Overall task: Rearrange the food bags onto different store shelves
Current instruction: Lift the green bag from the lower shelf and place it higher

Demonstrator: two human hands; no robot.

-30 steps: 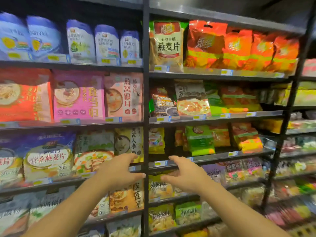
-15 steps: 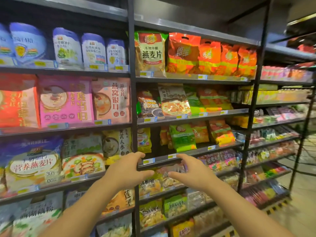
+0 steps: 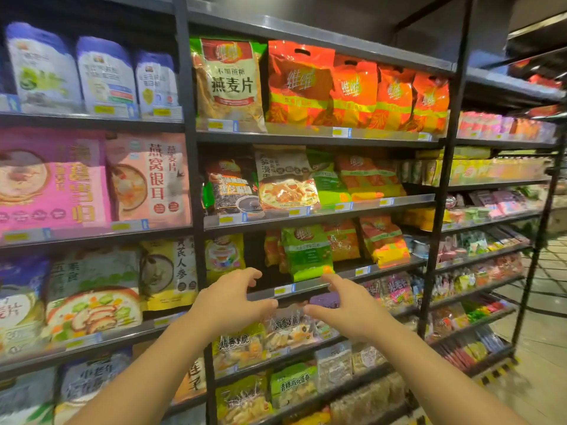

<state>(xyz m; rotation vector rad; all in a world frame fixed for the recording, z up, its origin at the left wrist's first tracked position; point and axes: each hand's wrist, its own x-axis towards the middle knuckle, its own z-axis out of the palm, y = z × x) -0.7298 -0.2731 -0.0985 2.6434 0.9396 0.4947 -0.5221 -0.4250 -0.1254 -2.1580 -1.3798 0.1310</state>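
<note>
Both my hands reach out in front of a black store shelf unit full of food bags. My left hand (image 3: pixel 230 299) and my right hand (image 3: pixel 346 308) are empty, fingers spread and curved, palms facing each other. They hover in front of the third shelf's front rail (image 3: pixel 306 285). Just above them a green bag (image 3: pixel 306 251) stands on that shelf, with a small yellow bag (image 3: pixel 224 256) to its left and orange bags (image 3: pixel 383 240) to its right. Clear snack bags (image 3: pixel 288 326) lie on the shelf below, partly hidden by my hands.
A black upright post (image 3: pixel 196 210) separates this bay from the left bay of large pink bags (image 3: pixel 147 176) and white bags. The top shelf holds an oat bag (image 3: pixel 230 84) and orange bags (image 3: pixel 356 93). More shelving (image 3: pixel 491 210) continues right; open floor (image 3: pixel 546 348) lies at the far right.
The view has swung to the right, showing more of the right-hand shelving and the floor. Both hands stay empty and have drifted right, from the post to the middle bay's rail.
</note>
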